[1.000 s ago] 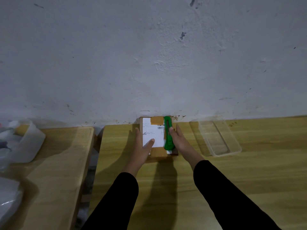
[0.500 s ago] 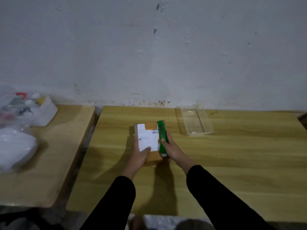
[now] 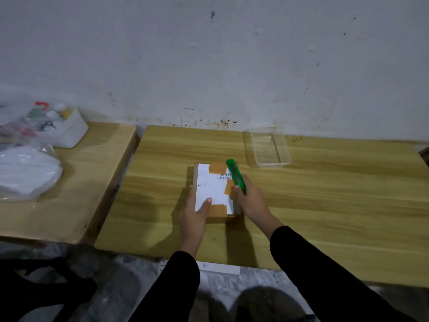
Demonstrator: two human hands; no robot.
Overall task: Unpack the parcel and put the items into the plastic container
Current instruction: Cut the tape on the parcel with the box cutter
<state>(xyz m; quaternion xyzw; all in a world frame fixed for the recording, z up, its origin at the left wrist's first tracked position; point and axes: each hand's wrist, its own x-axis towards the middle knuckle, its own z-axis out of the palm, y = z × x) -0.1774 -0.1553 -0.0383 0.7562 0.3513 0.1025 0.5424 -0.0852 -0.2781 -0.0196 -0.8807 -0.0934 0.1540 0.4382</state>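
Note:
A small brown cardboard parcel (image 3: 214, 182) with a white shipping label and brown tape lies on the wooden table (image 3: 325, 205). My left hand (image 3: 196, 212) grips its near left side, thumb on the label. My right hand (image 3: 251, 198) holds a green utility knife (image 3: 236, 175) along the parcel's right edge, its tip pointing away from me. A clear, empty plastic container (image 3: 270, 147) stands at the back right of the parcel, near the wall.
A second wooden table (image 3: 81, 182) at the left carries a white bin of small items (image 3: 62, 129) and a white plastic bag (image 3: 25, 170). A gap separates the two tables. The wall rises right behind them. A dark bag (image 3: 41, 289) lies on the floor.
The parcel and both hands have come from the wall toward me, to the table's middle. The knife has tilted up off the parcel's top. The view has dropped lower.

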